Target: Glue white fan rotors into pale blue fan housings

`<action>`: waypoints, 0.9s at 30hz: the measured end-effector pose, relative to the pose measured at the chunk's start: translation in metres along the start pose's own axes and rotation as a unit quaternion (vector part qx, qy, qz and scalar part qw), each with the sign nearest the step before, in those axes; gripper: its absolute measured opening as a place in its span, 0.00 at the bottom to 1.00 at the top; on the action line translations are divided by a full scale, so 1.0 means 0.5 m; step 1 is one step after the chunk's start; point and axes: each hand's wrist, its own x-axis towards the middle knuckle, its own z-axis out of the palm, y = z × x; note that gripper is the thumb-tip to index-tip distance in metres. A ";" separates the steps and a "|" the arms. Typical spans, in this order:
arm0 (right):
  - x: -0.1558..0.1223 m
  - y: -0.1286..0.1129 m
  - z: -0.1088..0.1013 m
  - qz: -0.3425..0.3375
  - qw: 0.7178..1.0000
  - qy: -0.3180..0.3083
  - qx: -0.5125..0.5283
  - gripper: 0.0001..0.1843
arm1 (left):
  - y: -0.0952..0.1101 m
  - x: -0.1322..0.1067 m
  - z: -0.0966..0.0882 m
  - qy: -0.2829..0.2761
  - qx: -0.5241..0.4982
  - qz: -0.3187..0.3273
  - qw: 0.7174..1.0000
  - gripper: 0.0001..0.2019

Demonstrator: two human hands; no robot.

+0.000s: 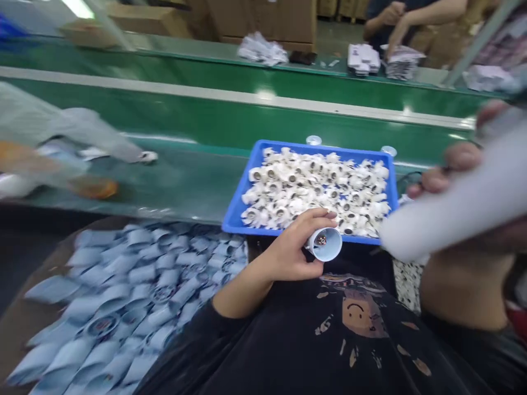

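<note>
- Holding a pale blue cup-shaped shell (pixel 325 244) in the left hand (pixel 286 247), fingers curled around its body, open end tilted up; a dark fitting with metal contacts shows inside.
- Right hand (pixel 447 167) raised beside a blurred white tube (pixel 457 200), fingers bent near it; grip too blurred to confirm.
- Blue plastic tray (pixel 242 208) sits on the green conveyor belt (pixel 185 181), heaped with white socket pieces (pixel 313 186).
- Pile of pale blue shells (pixel 123 296) lies loose on a brown counter (pixel 41 296), left of the tray.
- Progress: tray heaped and pile large; number completed cannot be told.
- Labels: round prints on the shells too small to read; no brand legible. Black T-shirt (pixel 362 351) carries a smiley print.
- Co-worker's hands (pixel 395 16) work beyond the far belt, beside stacked printed sheets (pixel 401 63).
</note>
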 end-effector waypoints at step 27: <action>0.001 0.011 -0.035 -0.058 0.988 0.143 -0.031 0.40 | -0.027 0.044 0.017 -0.042 0.030 -0.147 0.988 0.27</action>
